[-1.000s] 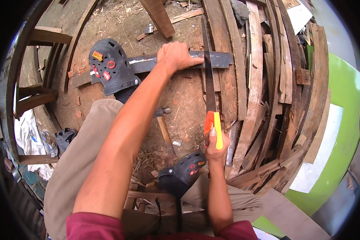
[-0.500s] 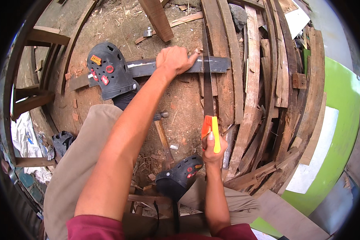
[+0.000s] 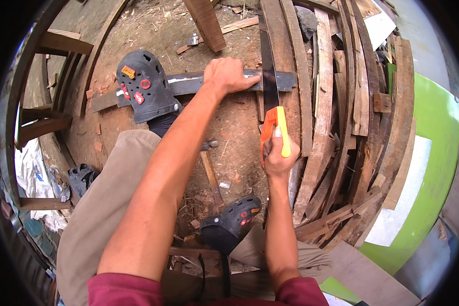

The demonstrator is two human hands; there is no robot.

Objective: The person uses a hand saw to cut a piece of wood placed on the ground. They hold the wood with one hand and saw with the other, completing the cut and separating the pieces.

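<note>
My right hand (image 3: 280, 157) is wrapped round the orange and yellow handle of a handsaw (image 3: 270, 94). Its long dark blade points away from me and lies across a dark-painted wooden plank (image 3: 188, 84), close to the plank's right end. Left of the blade, my left hand (image 3: 227, 74) grips the plank from above, thumb stretched toward the blade; its other fingertips are hidden over the far edge. A black clog (image 3: 144, 87) on my left foot rests over the plank's left part. Under the plank's right end lie long brown boards (image 3: 280, 46).
A hammer (image 3: 209, 171) lies on the dirt between my feet, near my other clog (image 3: 230, 222). Stacked old timber (image 3: 321, 102) fills the right side, beside a green panel (image 3: 428, 132). A wooden post (image 3: 206, 25) stands ahead; a wooden frame (image 3: 43, 127) is at left.
My right hand has pushed the saw forward, away from me, so the handle is now much closer to the plank. My left hand still holds the plank in place.
</note>
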